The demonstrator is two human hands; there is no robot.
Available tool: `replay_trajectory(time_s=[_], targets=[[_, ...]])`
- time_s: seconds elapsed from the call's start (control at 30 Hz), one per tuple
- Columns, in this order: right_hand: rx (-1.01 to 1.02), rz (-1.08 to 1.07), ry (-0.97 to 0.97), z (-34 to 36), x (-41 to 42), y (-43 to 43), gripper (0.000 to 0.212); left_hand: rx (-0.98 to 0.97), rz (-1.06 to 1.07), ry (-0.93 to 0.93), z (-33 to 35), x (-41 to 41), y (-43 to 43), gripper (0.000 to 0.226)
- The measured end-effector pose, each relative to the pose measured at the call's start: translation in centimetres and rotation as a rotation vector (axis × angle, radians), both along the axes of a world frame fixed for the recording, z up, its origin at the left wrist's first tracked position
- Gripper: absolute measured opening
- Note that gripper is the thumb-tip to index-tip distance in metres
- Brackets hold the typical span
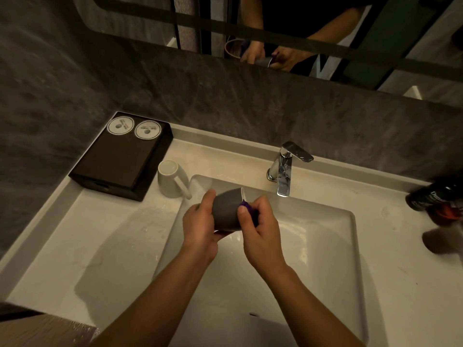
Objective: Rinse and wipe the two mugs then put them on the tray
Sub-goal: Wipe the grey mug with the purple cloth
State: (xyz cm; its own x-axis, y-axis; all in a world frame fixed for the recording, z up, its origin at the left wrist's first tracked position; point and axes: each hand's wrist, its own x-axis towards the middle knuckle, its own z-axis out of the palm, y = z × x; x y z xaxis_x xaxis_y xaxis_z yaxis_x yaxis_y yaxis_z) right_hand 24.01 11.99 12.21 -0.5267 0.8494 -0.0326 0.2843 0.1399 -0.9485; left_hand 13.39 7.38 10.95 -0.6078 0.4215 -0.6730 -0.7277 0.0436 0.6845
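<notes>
While my left hand (200, 222) grips the grey mug (226, 212) over the sink (325, 246) and my right hand (261, 232) pinches a purple wiper (246, 205) at its rim, I fear wet fingers (209, 197) may drop it
</notes>
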Motion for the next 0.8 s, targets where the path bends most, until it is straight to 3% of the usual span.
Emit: replay_trajectory(time_s=[0.1,0.17,0.23,0.33,0.43,0.5,0.67,0.8], targets=[[-0.114,-0.101,0.015,0.4,-0.5,0.3,0.019,-0.036,0.065,0.427,-0.8,1.2,-0.7,0.018],[-0.252,-0.158,0.049,0.6,-0.8,1.1,0.018,0.038,0.004,0.771,-1.4,1.6,-1.5,0.027],[-0.344,-0.177,0.083,0.9,-0.9,1.9,0.016,0.12,-0.062,0.891,-2.1,1.4,-1.8,0.04],[-0.324,-0.168,0.122,1.6,-0.7,2.1,0.014,0.046,-0.178,0.737,-1.4,0.7,-1.1,0.052],[-0.182,-0.149,0.07,1.2,-0.2,2.1,0.013,-0.015,-0.239,0.295,-0.2,-0.1,-0.2,0.045],[-0.126,-0.096,0.036,0.8,0.2,1.8,0.014,-0.037,-0.189,0.135,0.1,-0.3,0.3,0.043],[-0.266,-0.069,0.072,0.9,0.6,1.4,0.036,-0.102,-0.09,0.203,-0.1,-0.2,0.4,0.029],[-0.327,0.011,0.1,1.1,0.9,2.3,0.019,-0.07,-0.113,0.166,-0.1,-0.4,0.3,0.028]])
